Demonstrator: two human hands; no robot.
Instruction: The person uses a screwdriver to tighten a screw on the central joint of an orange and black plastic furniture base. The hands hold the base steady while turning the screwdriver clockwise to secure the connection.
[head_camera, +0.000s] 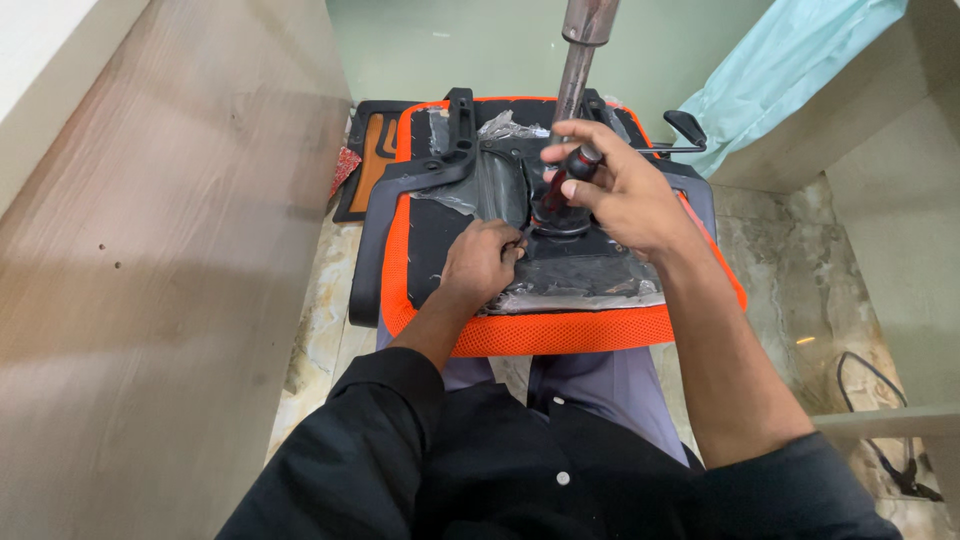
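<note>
A: Head view. What lies on the lap?

B: An upturned office chair seat (560, 335), orange mesh edge, underside facing up. It rests across the person's thighs, above the marble floor (800, 290). A black mechanism plate (580, 270) sits at its centre, with crumpled clear plastic wrap (500, 130) around it.

A: The metal column?

B: Gas lift cylinder (578, 60), standing upright out of the plate, running out of the top of the frame.

A: Right hand?

B: Right hand (620, 190) is curled around a screwdriver (565, 180) with a red and black handle, fingers closed on the grip, just beside the base of the cylinder. The tip is hidden behind the hand; it probably meets the plate, but I cannot confirm.

A: Left hand?

B: Left hand (482, 262) is bunched into a loose fist, knuckles up, pressed on the plate's left edge. Fingertips seem to pinch something small; too small to identify.

A: Surroundings?

B: Black armrest (400, 200) attached on the seat's left side. A wooden panel (160, 260) stands to the left, light blue plastic sheeting (790, 60) at upper right, a black cable (870, 390) on the floor at right.
</note>
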